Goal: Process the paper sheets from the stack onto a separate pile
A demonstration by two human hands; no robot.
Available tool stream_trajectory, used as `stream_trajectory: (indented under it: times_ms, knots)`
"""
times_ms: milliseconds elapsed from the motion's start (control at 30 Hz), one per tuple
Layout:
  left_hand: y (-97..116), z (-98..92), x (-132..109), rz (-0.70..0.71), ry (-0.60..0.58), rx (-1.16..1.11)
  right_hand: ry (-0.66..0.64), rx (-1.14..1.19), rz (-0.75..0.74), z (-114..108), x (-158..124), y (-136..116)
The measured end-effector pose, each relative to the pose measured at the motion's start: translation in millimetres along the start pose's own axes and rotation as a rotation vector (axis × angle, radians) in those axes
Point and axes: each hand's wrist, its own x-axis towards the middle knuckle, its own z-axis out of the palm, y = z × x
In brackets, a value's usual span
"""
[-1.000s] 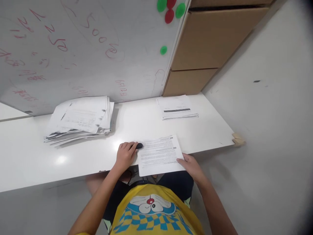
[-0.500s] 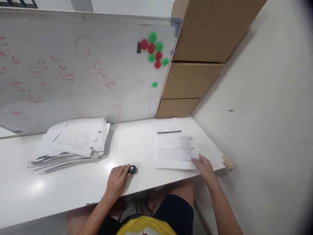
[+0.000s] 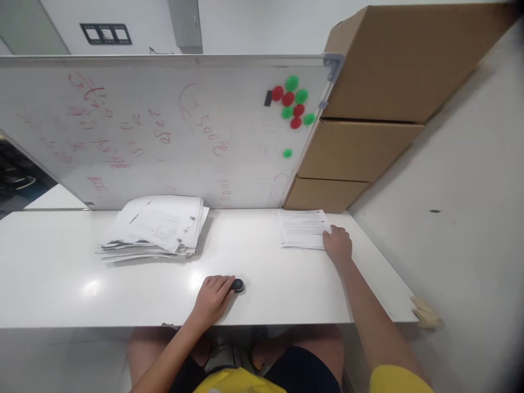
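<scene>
Btm ctr of frame: yellow shirt (image 3: 239, 382), dk shorts (image 3: 305, 371), knees under front edge of white tabletop (image 3: 270, 297). Hands well apart from each other.

L hand (image 3: 215, 297), lower ctr: palm down near front edge, fingers wrapped over black tool (image 3: 237, 285); only its rounded end shows, pointing R, rest hidden under fingers.

Tan folded piece (image 3: 426, 314) at tabletop's front R corner, lower R of frame.

R hand (image 3: 338, 244), R of ctr, arm stretched out: fingers at R edge of printed sheets (image 3: 305, 229). Can't tell if pinching or just resting. Sheets lie flat toward tabletop's back, R of ctr, small pile, approx. squared; print too small to read.

L of ctr, also toward back: thicker paper stack (image 3: 159, 226), edges uneven, top sheets askew, dk smudges on some. Well apart from printed sheets.

Behind: whiteboard (image 3: 245, 174) w/ red handwriting, incl. "2250"; red & green round magnets (image 3: 287, 99) clustered upper R of board, one green lower; small blk rectangle beside cluster. Cardboard boxes (image 3: 368, 147) stacked at board's R end, upper R.

Far: blk 3-window panel (image 3: 105, 34) on wall, upper L.
</scene>
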Motion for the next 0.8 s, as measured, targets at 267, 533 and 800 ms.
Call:
stream_trajectory:
  times_ms: [267,533,800]
  knots:
    - [24.9,-19.5,4.7,-0.056,-0.126,-0.015,0.344,0.340,0.280,-5.5,-73.5,36.9]
    - [-72.0,-88.4,36.7,-0.455,-0.126,0.257,0.265,0.604,0.365,-22.6,-158.0,20.3]
    - [-110.7,-116.6,28.9,-0.407,-0.292,0.519,0.143,0.637,0.306,-28.2,-197.5,-15.2]
